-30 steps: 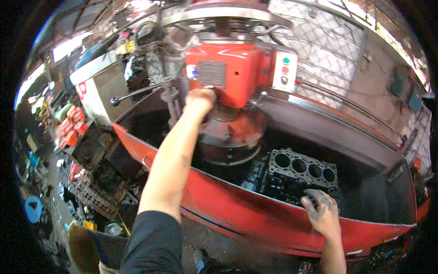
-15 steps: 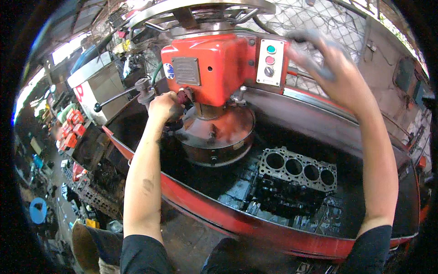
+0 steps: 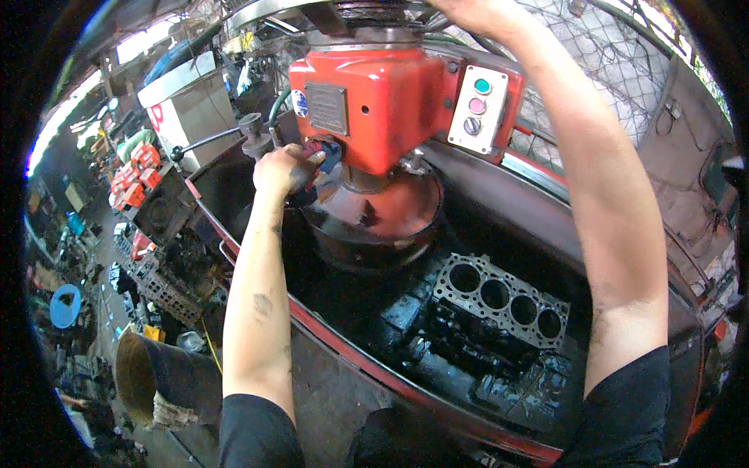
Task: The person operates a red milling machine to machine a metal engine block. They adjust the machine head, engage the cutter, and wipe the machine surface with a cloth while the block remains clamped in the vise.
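Note:
My left hand (image 3: 282,170) is closed around a dark red and blue bundle, apparently cloth (image 3: 326,153), against the lower left of the red machine head (image 3: 370,109). Whether something lies under the bundle is hidden. My right hand (image 3: 477,14) reaches up to the top edge of the picture, close to the large metal handwheel (image 3: 269,13); its fingers are out of sight. Below the head sits a round grinding wheel guard (image 3: 378,214). An engine block (image 3: 507,300) with a row of round bores lies to its right in the dark, wet trough.
A control panel (image 3: 477,109) with green and pink buttons and a knob is on the head's right side. The trough's red rim (image 3: 343,343) runs before me. A black-knobbed lever (image 3: 211,143) juts out left, near a white cabinet (image 3: 191,105). Engine parts (image 3: 164,285) crowd the left floor.
My right hand has risen from beside the control panel to the top edge, near the handwheel. My left hand stays closed on the bundle. The whole view has shifted slightly.

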Tool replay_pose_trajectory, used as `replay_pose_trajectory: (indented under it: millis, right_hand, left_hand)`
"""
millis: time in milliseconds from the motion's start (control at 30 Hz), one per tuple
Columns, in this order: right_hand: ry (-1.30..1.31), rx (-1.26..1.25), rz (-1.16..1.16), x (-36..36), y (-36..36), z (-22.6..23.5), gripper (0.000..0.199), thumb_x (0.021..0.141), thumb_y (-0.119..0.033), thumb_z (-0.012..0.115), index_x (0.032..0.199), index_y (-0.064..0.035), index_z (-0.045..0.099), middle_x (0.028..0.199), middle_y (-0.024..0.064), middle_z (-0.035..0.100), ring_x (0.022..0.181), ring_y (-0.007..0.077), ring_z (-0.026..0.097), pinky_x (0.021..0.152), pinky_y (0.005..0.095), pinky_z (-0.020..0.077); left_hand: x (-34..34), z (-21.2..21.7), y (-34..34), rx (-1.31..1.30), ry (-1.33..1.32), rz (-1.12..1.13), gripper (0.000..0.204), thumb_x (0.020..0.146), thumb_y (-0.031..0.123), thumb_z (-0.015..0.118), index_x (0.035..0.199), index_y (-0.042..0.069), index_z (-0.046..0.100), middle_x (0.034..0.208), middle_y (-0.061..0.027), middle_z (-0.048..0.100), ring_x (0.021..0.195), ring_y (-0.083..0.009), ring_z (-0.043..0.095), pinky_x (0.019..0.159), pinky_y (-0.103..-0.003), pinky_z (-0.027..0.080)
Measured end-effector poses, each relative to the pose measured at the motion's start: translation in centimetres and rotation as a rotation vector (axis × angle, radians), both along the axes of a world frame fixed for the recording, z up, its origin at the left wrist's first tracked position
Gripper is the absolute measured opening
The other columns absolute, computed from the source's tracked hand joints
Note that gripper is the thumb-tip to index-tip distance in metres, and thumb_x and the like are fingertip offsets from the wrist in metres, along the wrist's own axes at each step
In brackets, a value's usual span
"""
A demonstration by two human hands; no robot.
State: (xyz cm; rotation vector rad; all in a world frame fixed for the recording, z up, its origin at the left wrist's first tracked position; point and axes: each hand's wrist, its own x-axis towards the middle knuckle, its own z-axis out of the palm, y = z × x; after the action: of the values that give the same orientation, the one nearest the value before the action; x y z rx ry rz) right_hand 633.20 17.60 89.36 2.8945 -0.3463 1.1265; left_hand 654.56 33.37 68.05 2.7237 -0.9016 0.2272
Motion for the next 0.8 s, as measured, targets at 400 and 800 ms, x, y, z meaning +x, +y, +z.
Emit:
replay_pose_trajectory:
  millis: [400, 800]
  right_hand:
    - [-0.263, -0.171, -0.018, 2.2, -3.4, -1.4, 0.056, 0.094, -0.058, 0.043, 0.116, -0.0116, 0.066, 0.114, 0.0222, 0.064, 0.110, 0.0404, 0.059, 0.094, 0.0476, 0.0454]
    - [-0.288, -0.110, 0.093, -1.6, -3.1, -1.5, 0.063, 0.091, -0.062, 0.047, 0.114, -0.0067, 0.067, 0.107, 0.0248, 0.066, 0.107, 0.0397, 0.061, 0.094, 0.0465, 0.0456]
  left_hand:
    - [-0.9, -0.6, -0.5, 0.008, -0.079, 0.045, 0.062, 0.084, 0.068, 0.051, 0.111, 0.015, 0.069, 0.114, -0.0140, 0.068, 0.110, -0.0308, 0.063, 0.093, -0.041, 0.048]
    - [-5.3, 0.3, -0.8, 0.053, -0.033, 0.069, 0.062, 0.084, 0.067, 0.053, 0.110, 0.014, 0.070, 0.114, -0.0125, 0.068, 0.110, -0.0298, 0.063, 0.092, -0.040, 0.048]
